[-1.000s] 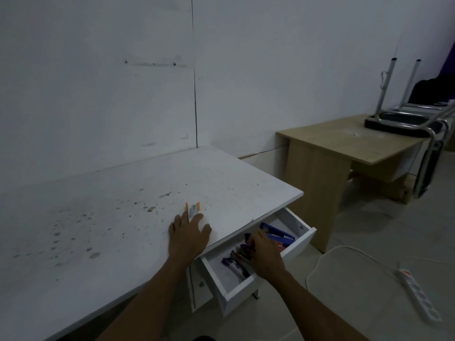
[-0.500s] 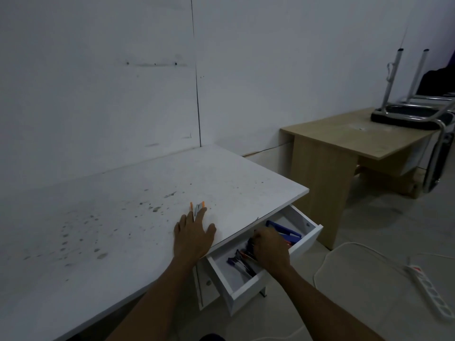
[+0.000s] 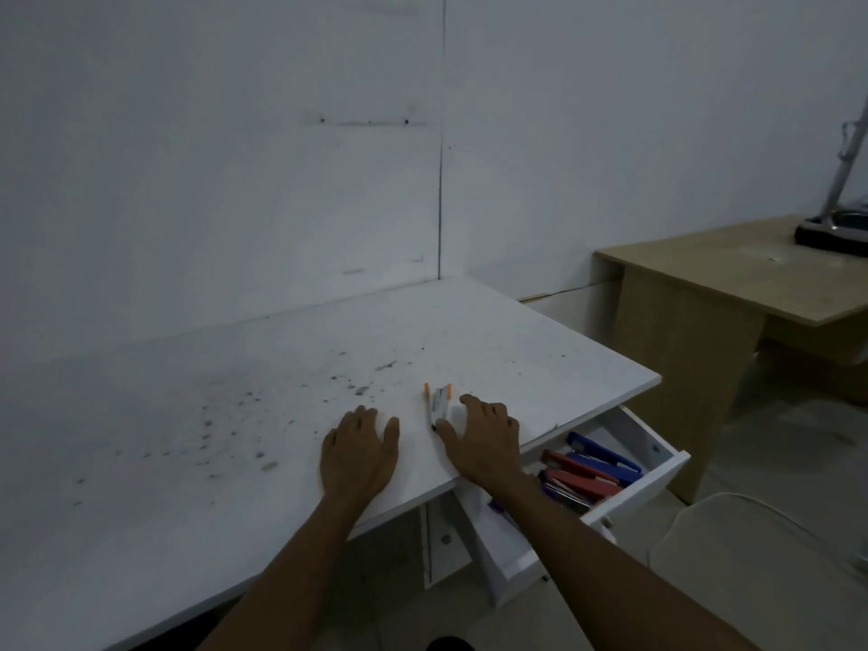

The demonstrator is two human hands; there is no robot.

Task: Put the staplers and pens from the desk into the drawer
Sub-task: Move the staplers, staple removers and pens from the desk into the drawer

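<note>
The pens [image 3: 437, 402] are lying in a small bunch just below the frame's centre on the white desk [image 3: 235, 415], between both hands. The left hand [image 3: 359, 451] is resting flat and empty; the right hand [image 3: 484, 439] is spreading open, its thumb apparently touching the pens, gripping nothing. They are looking light, stiff and prone to rolling, so pinching them mid-barrel seems best. Staplers [image 3: 587, 472] are sitting in the open drawer [image 3: 657, 481] at lower right. No writing is readable.
</note>
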